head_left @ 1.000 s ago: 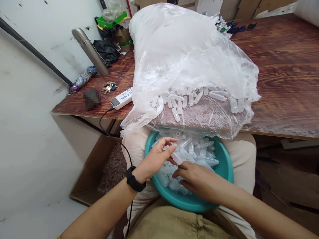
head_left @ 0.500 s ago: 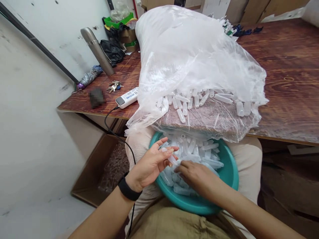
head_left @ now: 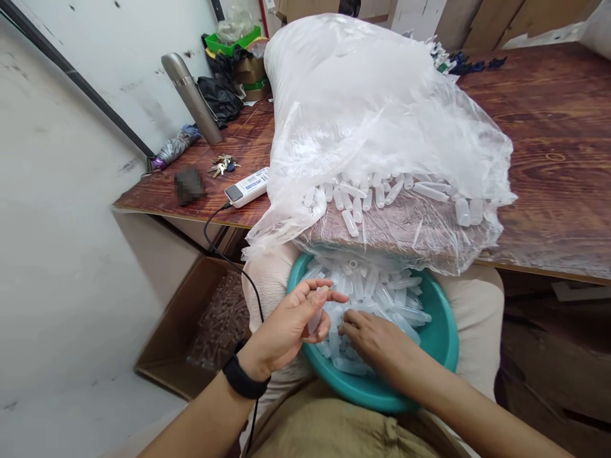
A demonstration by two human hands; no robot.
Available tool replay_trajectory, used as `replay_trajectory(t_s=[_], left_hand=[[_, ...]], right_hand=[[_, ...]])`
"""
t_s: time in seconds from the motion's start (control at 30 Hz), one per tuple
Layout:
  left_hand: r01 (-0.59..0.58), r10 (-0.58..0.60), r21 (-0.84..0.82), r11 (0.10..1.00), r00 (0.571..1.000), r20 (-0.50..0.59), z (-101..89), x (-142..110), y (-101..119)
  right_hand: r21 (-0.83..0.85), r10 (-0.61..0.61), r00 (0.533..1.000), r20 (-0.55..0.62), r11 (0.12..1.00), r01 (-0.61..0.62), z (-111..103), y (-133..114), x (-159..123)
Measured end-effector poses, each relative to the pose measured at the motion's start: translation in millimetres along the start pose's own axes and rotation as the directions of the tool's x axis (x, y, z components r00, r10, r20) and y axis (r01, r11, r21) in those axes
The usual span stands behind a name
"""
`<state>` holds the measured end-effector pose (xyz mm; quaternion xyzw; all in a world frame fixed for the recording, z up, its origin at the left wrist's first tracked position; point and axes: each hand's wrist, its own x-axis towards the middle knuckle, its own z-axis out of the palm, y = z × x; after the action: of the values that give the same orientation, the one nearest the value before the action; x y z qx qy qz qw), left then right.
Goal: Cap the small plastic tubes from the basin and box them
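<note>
A teal basin (head_left: 446, 331) rests on my lap, heaped with frosted, translucent plastic tubes (head_left: 382, 292). Over its left side, my left hand (head_left: 296, 315) is closed around one small plastic tube (head_left: 314, 320), its index finger stretched out to the right. My right hand (head_left: 377, 334) reaches in from the right, fingers curled down among the heaped tubes; whatever its fingertips pinch is hidden. Beyond the basin, a big clear plastic bag (head_left: 382, 95) lies on the table, with more tubes spilling at its mouth.
On the wood-grain table (head_left: 548, 140) stand a metal flask (head_left: 193, 95), keys (head_left: 223, 165) and a white device (head_left: 247, 187) whose black cable (head_left: 255, 289) hangs past my left leg. A cardboard box (head_left: 162, 356) of small pieces sits on the floor at left. A wrapped slab (head_left: 382, 232) lies under the bag's mouth.
My left hand has drawn slightly down and left, away from my right hand, and the tube in it has tucked back into the palm. My right hand stays over the basin.
</note>
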<state>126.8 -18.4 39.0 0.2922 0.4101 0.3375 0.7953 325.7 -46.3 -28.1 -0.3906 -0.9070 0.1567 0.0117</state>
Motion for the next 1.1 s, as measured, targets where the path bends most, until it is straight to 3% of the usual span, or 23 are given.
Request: replay_trajectory(t_s=[0.2,0.4,0.63,0.8,0.97,1.03,1.1], left_hand=[[0.000,0.004,0.116,0.993,0.999,-0.033,-0.5,-9,-1],[-0.044,0.026,0.236,0.971,0.996,0.079,0.6,-9,-5],[-0.075,0.073,0.246,0.966,0.997,0.015,-3.3,-13,-8],[-0.054,0.051,0.244,0.968,0.999,0.019,-3.6,-13,-8],[-0.030,0.020,0.264,0.964,0.999,0.041,-5.4,-15,-8],[-0.027,0.013,0.278,0.960,0.998,0.054,-5.4,-16,-8],[-0.030,0.007,0.297,0.954,0.997,0.078,-4.6,-17,-10]], right_hand=[[-0.095,0.061,0.998,-0.032,0.993,-0.063,3,7,-10],[-0.113,0.054,0.998,-0.031,0.992,-0.057,12,4,-5],[-0.034,0.041,0.999,-0.034,0.999,-0.042,6,4,0],[0.100,0.037,0.999,-0.037,0.994,-0.033,1,11,-1],[0.282,0.113,0.990,-0.086,0.956,-0.084,-7,18,-9],[0.406,0.177,0.976,-0.125,0.907,-0.113,-10,20,-12],[0.626,0.292,0.944,-0.151,0.768,-0.138,-12,20,-16]])
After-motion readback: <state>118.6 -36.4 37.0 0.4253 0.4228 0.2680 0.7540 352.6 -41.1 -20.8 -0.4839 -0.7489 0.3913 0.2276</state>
